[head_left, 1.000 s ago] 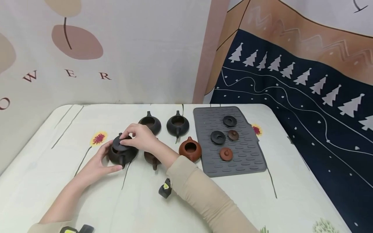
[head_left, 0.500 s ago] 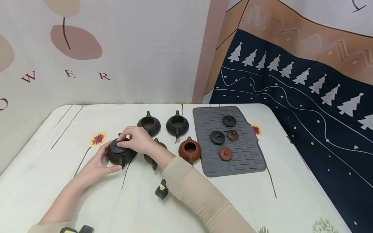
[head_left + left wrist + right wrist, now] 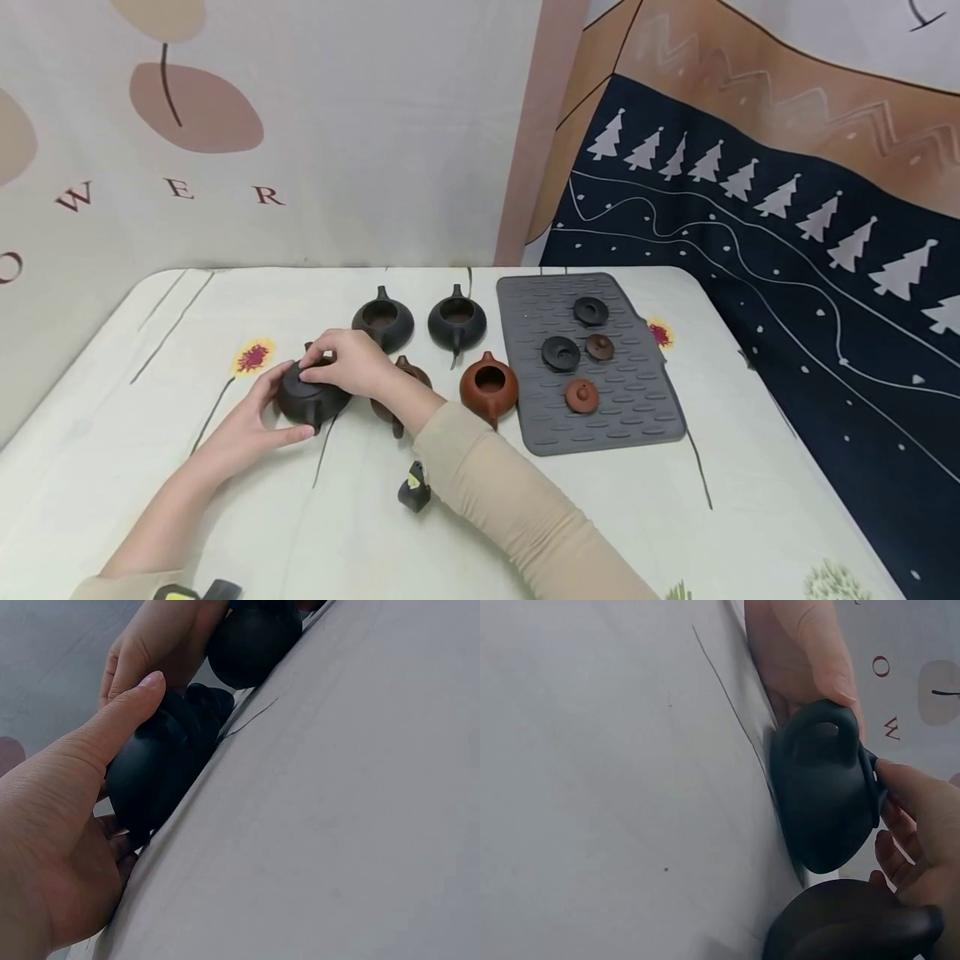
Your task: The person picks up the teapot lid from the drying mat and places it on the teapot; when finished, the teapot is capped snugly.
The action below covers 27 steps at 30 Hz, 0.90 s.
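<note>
On the left of the table stands a black teapot. My left hand holds it, fingers curled round its far side and thumb by the handle, which points toward me. My right hand pinches the knob of the black lid, which sits over the teapot's mouth in the right wrist view. The right fingers partly cover the knob. Beside it, a brown teapot is partly hidden under my right wrist.
Two black teapots, one left and one right, stand uncovered behind. A reddish teapot sits by the grey mat. The mat bears two black lids, a brown lid and a reddish lid.
The right hand has lowered the black lid from a tilted position to lie flatter on the teapot, with the right forearm shifting slightly left. The left hand stays in place.
</note>
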Available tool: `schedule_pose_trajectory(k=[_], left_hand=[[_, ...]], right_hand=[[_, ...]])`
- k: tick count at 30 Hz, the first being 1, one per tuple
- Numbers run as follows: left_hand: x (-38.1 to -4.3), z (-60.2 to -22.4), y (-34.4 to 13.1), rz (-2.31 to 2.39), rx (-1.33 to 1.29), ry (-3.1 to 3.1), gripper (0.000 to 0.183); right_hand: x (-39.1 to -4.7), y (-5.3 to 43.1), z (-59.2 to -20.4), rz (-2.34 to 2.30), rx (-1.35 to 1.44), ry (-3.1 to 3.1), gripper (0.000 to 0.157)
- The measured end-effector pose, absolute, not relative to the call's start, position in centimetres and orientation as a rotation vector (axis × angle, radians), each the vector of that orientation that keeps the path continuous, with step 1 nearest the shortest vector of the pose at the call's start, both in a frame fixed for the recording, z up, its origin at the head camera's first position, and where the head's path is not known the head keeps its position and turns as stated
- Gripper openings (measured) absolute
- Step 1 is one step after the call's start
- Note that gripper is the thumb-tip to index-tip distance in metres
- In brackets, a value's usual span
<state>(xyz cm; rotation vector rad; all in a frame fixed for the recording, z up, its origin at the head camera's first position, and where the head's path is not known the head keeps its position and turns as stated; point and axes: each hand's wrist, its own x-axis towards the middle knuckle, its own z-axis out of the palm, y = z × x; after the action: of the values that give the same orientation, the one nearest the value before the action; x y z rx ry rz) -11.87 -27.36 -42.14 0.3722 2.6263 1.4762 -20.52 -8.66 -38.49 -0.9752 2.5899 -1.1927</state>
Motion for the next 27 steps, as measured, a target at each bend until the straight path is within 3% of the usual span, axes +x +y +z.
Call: schedule_pose_trajectory(k=[16,27], left_hand=[[-11.8,-42.1,-27.5,1.454,0.334,2.623,0.101],[-11.9,-42.2,-27.3,1.446,0.326,2.645,0.102]], right_hand=[[-19.6,-6.1,-36.8,-1.329,-1.042,2.549,0.018],[-18.4,-2.4,-35.9,-1.523,-1.046,2.492,0.017]])
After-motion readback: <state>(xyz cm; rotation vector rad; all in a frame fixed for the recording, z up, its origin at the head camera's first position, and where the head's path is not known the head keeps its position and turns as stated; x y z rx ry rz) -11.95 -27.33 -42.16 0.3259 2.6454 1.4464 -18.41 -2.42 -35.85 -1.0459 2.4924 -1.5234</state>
